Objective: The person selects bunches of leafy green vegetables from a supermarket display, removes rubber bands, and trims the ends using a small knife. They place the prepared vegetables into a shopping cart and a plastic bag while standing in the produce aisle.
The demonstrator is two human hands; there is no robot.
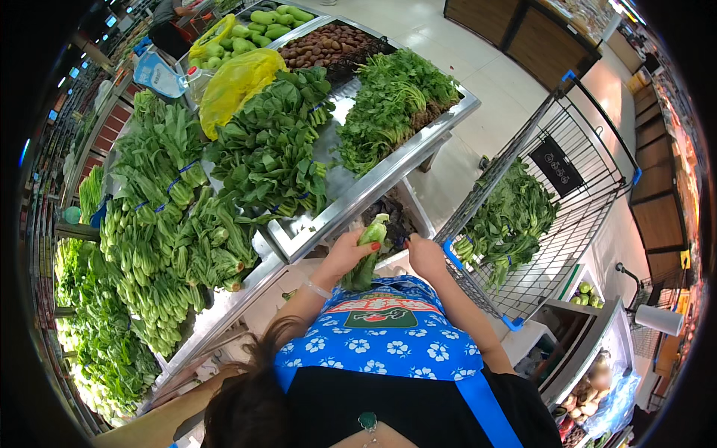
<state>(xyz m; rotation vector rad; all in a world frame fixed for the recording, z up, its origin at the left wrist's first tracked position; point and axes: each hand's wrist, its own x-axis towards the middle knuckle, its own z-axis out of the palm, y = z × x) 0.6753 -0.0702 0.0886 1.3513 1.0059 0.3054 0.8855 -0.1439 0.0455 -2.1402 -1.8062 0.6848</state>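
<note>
My left hand (353, 252) grips a head of pale-stemmed leafy greens (372, 234) upright, the thumb across its side and the cut end uppermost. Its leaves hang down in front of my blue flowered apron (386, 341). Beside it on the right, my right hand (425, 255) has its fingers curled; whether something small is pinched there is hidden. Beneath and beyond both hands stands a white box (420, 210) with dark, wilted-looking leaves (386, 215) inside. Bunches of leafy greens tied with blue bands (185, 167) lie on the metal display table (358, 204) to the left.
A wire shopping cart (582, 207) holding leafy bunches (515, 213) stands close on my right. Along the table are cilantro-like herbs (397, 106), a yellow plastic bag (241, 84), small brown tubers (325, 47) and green gourds (269, 25). A paper roll (659, 320) sits at right.
</note>
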